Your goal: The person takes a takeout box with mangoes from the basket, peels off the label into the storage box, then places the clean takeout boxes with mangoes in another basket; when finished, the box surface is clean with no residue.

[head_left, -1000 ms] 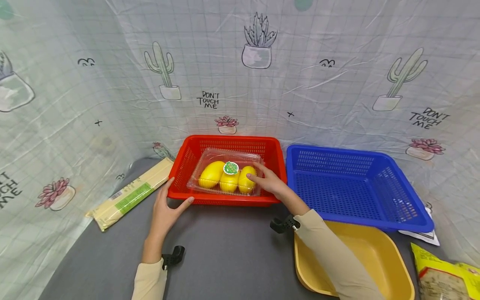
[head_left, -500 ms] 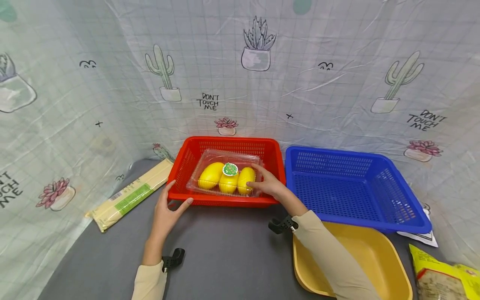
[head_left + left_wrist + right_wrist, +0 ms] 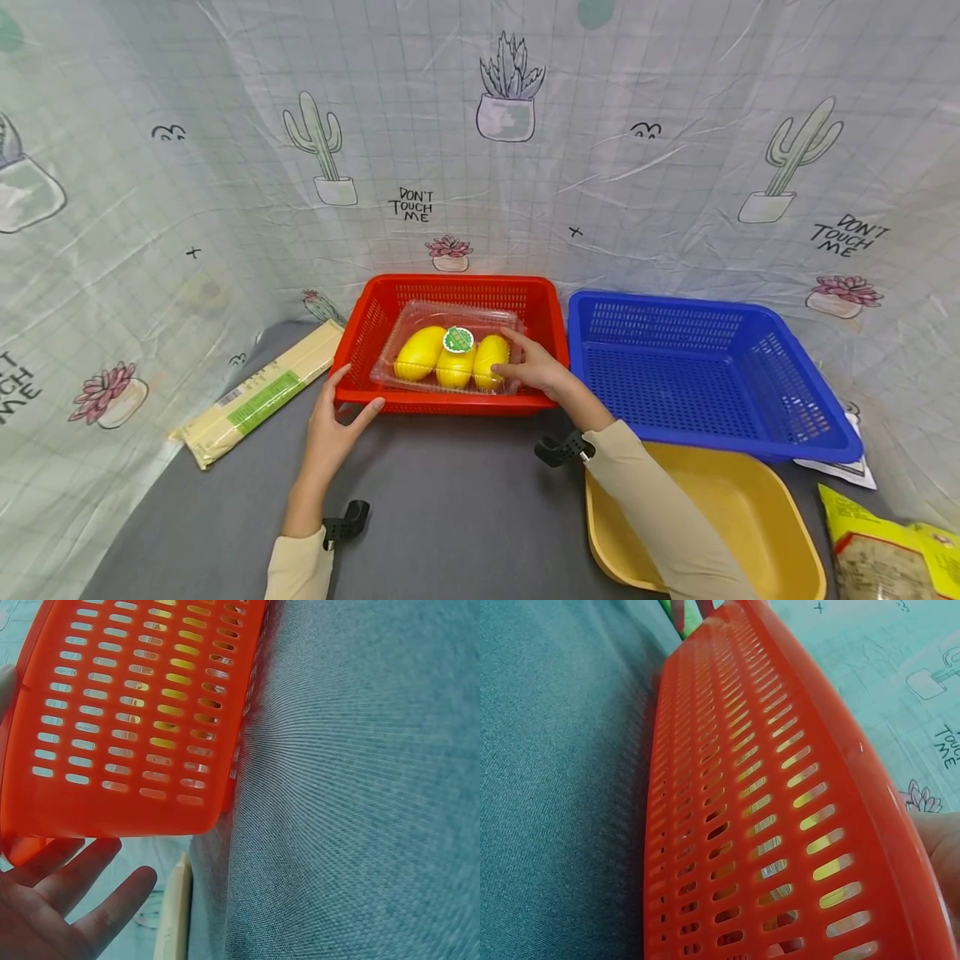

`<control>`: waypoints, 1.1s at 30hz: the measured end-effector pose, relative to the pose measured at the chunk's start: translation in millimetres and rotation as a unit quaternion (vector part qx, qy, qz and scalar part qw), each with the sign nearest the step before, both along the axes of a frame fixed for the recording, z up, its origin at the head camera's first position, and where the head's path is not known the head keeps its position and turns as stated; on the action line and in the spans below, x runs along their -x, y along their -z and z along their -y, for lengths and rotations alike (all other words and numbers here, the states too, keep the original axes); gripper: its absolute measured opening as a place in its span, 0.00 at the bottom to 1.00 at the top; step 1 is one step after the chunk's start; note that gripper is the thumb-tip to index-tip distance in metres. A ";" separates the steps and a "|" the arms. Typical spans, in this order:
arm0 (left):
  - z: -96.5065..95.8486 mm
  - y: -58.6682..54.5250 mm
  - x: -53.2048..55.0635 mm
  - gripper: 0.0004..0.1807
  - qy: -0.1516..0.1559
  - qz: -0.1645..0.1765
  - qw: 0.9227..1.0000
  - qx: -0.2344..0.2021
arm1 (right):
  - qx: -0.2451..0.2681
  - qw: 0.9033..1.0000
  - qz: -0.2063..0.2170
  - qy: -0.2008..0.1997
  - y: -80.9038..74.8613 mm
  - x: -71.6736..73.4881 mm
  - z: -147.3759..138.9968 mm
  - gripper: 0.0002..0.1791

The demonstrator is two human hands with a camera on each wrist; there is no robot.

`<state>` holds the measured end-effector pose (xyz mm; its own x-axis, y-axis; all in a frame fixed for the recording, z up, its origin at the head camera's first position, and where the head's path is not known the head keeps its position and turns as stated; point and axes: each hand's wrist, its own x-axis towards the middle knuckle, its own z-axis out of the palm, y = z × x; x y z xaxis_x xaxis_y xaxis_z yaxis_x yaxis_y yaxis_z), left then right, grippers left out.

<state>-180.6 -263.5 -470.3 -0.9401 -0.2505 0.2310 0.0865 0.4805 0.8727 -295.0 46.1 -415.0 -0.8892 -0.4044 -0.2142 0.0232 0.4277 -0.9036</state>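
A clear plastic box (image 3: 408, 321) with yellow mangoes (image 3: 420, 354) and a round green-and-white sticker on its lid lies slightly slanted in the red basket (image 3: 457, 404). My right hand (image 3: 536, 367) reaches over the basket's right front rim. Its thumb and index finger rest apart at the right end of the box, over the rightmost mango; the other fingers are mostly hidden. At the front left corner, my left hand (image 3: 333, 425) spreads its thumb by the front rim and its fingers by the left side. The left wrist view shows those fingers (image 3: 112, 907) stretched out loosely beside the corner.
Left of the red basket lies a long cream-and-green packet (image 3: 262, 396). To its right stands a blue basket (image 3: 675, 442), with a yellow tub (image 3: 720, 508) in front. A yellow bag (image 3: 885, 542) sits at the right edge. A printed curtain (image 3: 450, 150) hangs close behind.
The whole head view has shifted slightly. Both hands, the box and the red basket keep nearly the same places relative to each other.
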 end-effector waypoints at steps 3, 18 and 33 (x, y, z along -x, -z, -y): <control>-0.2 -0.3 -0.2 0.43 0.000 0.001 1.000 -0.003 | 0.001 1.000 -0.002 -0.001 0.2 0.5 -0.2 0.43; -0.4 -2.2 -0.8 0.42 -0.009 0.014 1.000 -0.006 | -0.006 1.000 -0.025 -0.014 -3.2 -1.3 -1.3 0.41; 1.0 -1.0 0.0 0.42 0.013 0.003 0.998 -0.057 | 0.015 0.997 -0.071 -0.012 2.4 -4.3 -0.4 0.39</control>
<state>-180.6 -264.6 -469.3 -0.9481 -0.2498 0.1967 0.0924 0.3755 0.9222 -290.7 46.5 -417.3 -0.8995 -0.4303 -0.0750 -0.1153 0.3996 -0.9094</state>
